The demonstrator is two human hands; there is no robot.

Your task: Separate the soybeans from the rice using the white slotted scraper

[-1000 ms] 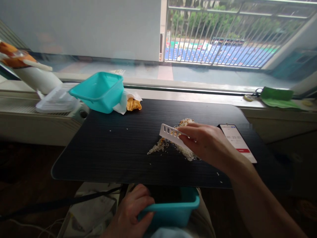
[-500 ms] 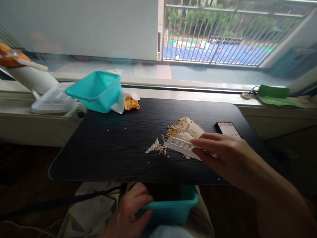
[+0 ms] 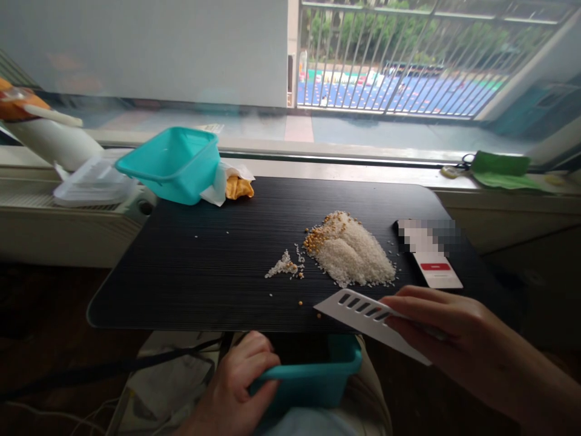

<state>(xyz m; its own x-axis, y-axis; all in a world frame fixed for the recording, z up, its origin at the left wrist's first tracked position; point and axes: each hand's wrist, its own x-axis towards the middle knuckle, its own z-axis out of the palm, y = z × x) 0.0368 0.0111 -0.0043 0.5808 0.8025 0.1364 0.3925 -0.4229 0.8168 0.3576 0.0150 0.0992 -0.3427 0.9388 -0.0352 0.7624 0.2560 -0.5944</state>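
My right hand (image 3: 436,324) is closed on a white scraper (image 3: 358,312) with a row of slots, held tilted at the front edge of the table. Just beyond the blade lies a heap of white rice (image 3: 356,254), with yellow soybean-like beans (image 3: 313,239) mixed in along its left side. A small patch of rice (image 3: 282,266) with a few beans sits left of the heap. Loose beans (image 3: 300,303) lie close to the blade. My left hand (image 3: 247,378) grips the rim of a teal tub (image 3: 313,384) below the table edge; the tub's inside is dark.
On the black table (image 3: 181,284) a phone (image 3: 431,257) lies at the right. A second teal tub (image 3: 172,166) stands at the back left beside an orange cloth or wrapper (image 3: 239,188). A clear plastic lid (image 3: 95,181) rests further left. Green cloth (image 3: 499,171) lies on the windowsill.
My right hand has drawn the scraper from the heap toward the front table edge. A few beans have moved forward with it. My left hand stays on the tub.
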